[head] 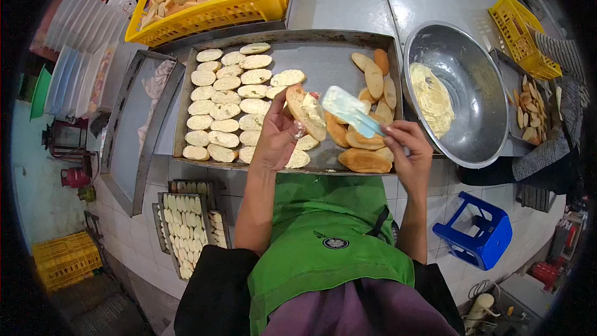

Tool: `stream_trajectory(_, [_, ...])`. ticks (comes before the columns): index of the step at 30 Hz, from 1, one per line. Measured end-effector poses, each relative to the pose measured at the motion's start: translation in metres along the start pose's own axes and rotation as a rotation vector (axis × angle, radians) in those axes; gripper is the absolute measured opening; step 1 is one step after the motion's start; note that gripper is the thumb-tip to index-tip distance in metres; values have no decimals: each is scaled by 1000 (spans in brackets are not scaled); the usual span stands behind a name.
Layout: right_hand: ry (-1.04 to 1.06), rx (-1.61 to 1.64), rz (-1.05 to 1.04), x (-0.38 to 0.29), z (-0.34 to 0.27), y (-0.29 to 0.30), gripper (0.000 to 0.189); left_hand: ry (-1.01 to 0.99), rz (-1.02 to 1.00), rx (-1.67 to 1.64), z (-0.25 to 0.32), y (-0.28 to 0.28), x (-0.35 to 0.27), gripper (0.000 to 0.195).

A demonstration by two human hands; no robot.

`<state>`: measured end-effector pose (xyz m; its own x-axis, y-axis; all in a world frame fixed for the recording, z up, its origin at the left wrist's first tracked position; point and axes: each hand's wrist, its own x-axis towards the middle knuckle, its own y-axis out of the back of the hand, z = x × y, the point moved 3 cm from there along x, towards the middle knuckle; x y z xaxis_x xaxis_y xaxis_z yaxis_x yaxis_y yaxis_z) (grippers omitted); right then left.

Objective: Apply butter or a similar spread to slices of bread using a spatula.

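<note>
My left hand [279, 137] holds up a bread slice [305, 112] with a lump of pale cream on its cut face. In my right hand [408, 149] is a light blue spatula [354, 114], its blade coated with cream, just right of the slice. Below both hands lies a metal baking tray [322, 51]. Rows of cream-covered bread slices [225, 97] fill its left part; plain bread slices [373, 79] are heaped at its right. A large metal bowl [475, 88] beside the tray holds pale cream [429, 100].
A yellow crate [210, 11] of bread slices stands behind the tray. At the left is another tray [123, 116] with a cloth. Trays of coated slices [184, 228] and a blue stool [480, 231] are lower down. A co-worker's sleeve [557, 49] shows at the right, near a second yellow crate [517, 32].
</note>
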<state>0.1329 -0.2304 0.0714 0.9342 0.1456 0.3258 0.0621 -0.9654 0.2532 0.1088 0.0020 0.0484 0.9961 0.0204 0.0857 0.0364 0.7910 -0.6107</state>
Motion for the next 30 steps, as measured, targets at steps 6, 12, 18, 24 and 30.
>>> stream_trajectory(6, [3, -68, -234, -2, 9, 1, 21, -66, 10, -185, 18, 13, -2, 64])
stream_trajectory(12, [-48, 18, -233, -1, 2, -20, 17, -79, 26, -284, 7, 7, -3, 63])
stream_trajectory(18, [-91, 75, -108, -5, 16, -10, 17, -105, 52, -141, 9, 11, -2, 62])
stream_trajectory(24, [122, -400, -270, -6, 16, -12, 18, -133, 149, -176, 13, 12, -2, 59])
stream_trajectory(30, [184, -97, -42, -2, 7, -19, 23, 174, 44, -136, -7, 0, -6, 61])
